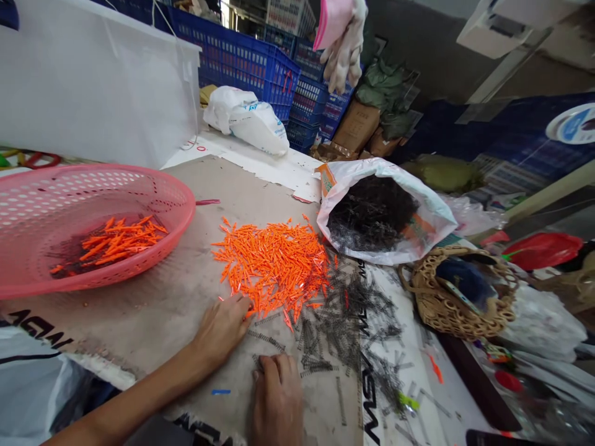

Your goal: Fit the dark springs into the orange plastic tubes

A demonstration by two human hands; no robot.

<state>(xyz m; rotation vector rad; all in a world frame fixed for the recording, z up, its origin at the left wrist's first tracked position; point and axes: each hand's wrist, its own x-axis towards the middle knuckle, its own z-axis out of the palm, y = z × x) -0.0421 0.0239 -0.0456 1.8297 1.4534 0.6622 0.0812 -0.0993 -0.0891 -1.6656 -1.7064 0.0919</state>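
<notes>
Left hand (220,331): laid at the near edge of the pile, fingers pointed up and to the right, fingertips touching the orange sticks.
Right hand (277,396): set down just below the left hand, fingers pointed away from the body and curled over the loose springs.
Grip: left seen released, nothing clenched; right cannot be told, as the fingertips are hidden and a spring may be held.
Things: orange plastic sticks (272,269) heaped in a loose pile, pointed every way, no shared axis; dark metal springs (344,328) scattered beside and below the pile, mostly straight, lying at mixed angles.
Surface: cardboard sheet (153,297) on the tabletop (260,158), with bare room left of the hands.
Left side: pink plastic basket (186,204) beside the pile, more orange sticks inside.
Far side: white sack (432,217) lying open just past the pile, filled with dark springs.
Right side: wicker basket (446,316) beyond the scattered springs.
Beyond: white plastic bag (246,121) in front of stacked blue crates (246,68).
</notes>
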